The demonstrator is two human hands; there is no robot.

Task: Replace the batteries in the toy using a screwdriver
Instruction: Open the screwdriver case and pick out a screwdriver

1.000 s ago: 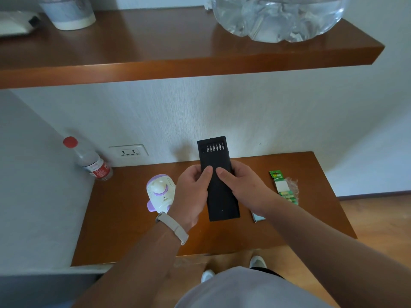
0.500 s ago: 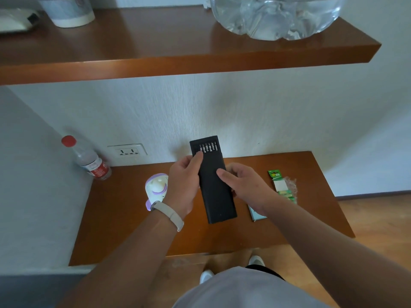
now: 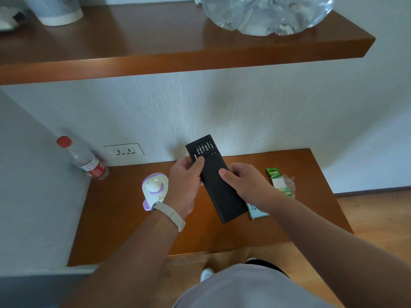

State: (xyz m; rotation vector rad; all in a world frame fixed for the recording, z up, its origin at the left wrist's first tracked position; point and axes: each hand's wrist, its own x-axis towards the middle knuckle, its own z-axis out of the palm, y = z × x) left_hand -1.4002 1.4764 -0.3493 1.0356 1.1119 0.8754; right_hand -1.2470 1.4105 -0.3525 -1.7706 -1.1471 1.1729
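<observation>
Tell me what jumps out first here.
The black screwdriver case, held in both hands above the wooden table, its far end open on a row of bits. The left hand grips that open end, the right hand the middle. The white-and-purple toy sits left of it, the green battery pack right.

Black case (image 3: 219, 185), white-and-purple toy (image 3: 154, 189)
</observation>
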